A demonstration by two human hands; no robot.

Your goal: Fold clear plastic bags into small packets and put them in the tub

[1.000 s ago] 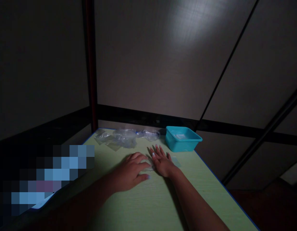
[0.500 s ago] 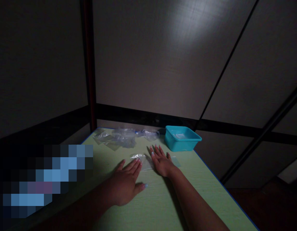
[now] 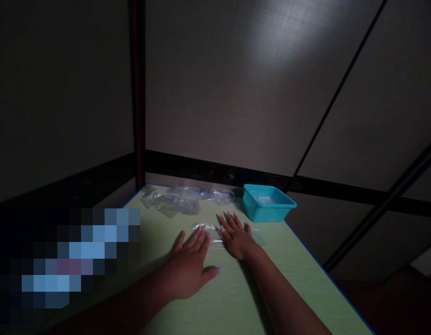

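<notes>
A clear plastic bag (image 3: 214, 236) lies flat on the pale green table (image 3: 215, 307), shiny and slightly wrinkled along its far left part. My left hand (image 3: 190, 267) is open, its fingertips resting on the bag's left side and its thumb stretched out to the right. On the right part of the bag, my right hand (image 3: 239, 238) lies palm down with fingers spread, also open. A bit of the bag shows past its right side. What lies under both palms is hidden.
Several crumpled clear plastic bags (image 3: 176, 200) lie along the table's far edge. A turquoise basket (image 3: 267, 214) with something whitish inside stands at the far right corner. Behind the table rise grey panels (image 3: 215, 93). A pixelated patch covers the lower left.
The whole view has shifted slightly, so things appear a little further right. Both hands stay spread on the bag, with only slight movement of the fingers.
</notes>
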